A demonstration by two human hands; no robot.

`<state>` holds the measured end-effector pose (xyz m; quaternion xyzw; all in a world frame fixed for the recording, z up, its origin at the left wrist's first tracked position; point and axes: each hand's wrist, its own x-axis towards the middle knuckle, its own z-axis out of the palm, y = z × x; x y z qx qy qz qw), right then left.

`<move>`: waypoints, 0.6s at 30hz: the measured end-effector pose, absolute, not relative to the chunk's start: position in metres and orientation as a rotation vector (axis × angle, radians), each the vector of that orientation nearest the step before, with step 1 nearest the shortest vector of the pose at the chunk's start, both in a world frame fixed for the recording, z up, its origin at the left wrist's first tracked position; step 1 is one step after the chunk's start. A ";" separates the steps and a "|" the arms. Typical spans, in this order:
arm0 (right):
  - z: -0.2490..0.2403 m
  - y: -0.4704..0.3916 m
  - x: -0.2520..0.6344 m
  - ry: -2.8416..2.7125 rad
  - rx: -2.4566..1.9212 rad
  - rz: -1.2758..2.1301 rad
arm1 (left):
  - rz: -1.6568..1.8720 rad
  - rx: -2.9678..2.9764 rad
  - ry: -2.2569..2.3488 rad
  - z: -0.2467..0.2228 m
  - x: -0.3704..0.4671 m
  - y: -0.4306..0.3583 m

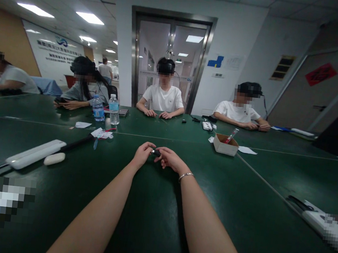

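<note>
My left hand and my right hand meet over the middle of the green table. Between their fingertips is a small black object with a silvery end, something like a USB stick; its exact kind is too small to tell. The fingers of my left hand pinch the silvery end. Those of my right hand are closed round the black part and partly hide it. A silver bracelet circles my right wrist.
To the right ahead stands a small cardboard box. Left are two water bottles, paper scraps, a white power strip and a white oval case. Another power strip lies right. Several people sit around the table.
</note>
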<state>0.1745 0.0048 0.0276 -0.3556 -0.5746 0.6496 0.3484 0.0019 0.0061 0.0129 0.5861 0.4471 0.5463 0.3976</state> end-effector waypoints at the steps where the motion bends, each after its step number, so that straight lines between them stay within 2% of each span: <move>1: 0.028 0.004 0.175 -1.497 -0.881 1.664 | 1.387 1.482 1.132 0.013 0.002 0.006; 4: 0.028 0.004 0.176 -1.473 -0.827 1.650 | 1.394 1.480 1.131 0.013 0.002 0.006; 9: 0.028 0.007 0.170 -1.479 -1.041 1.687 | 1.401 1.486 1.134 0.012 0.003 0.007; 15: 0.030 0.004 0.177 -1.493 -0.844 1.643 | 1.413 1.475 1.134 0.011 0.001 0.008; 18: 0.028 0.007 0.175 -1.443 -0.937 1.703 | 1.406 1.474 1.130 0.012 0.002 0.007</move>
